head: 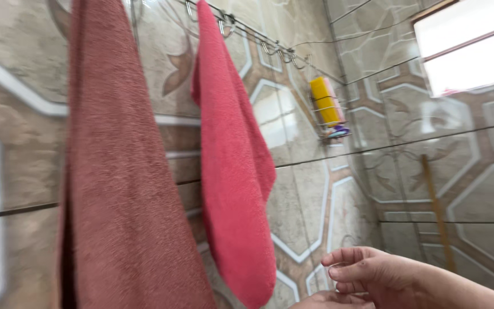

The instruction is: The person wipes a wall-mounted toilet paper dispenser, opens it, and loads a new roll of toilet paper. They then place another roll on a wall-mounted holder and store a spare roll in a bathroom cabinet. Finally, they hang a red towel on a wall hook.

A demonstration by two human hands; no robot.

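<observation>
Right hand [373,274]: low, right of the bright pink fluffy hanging towel [235,171], fingers curled, holding nothing seen.
Left hand [330,300]: under the right hand, mostly hidden, cannot tell.
Dark red towel [121,189]: left of the pink one.

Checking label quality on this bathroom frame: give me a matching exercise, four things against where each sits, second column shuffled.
Things:
1. brownish towel
2. pink towel
3. yellow sponge
4. window

Places:
A. in a wire rack on the wall
B. top right corner
C. hanging nearest, far left
D. hanging from a hook on the rail, middle

Pairs: 1-C, 2-D, 3-A, 4-B
</observation>
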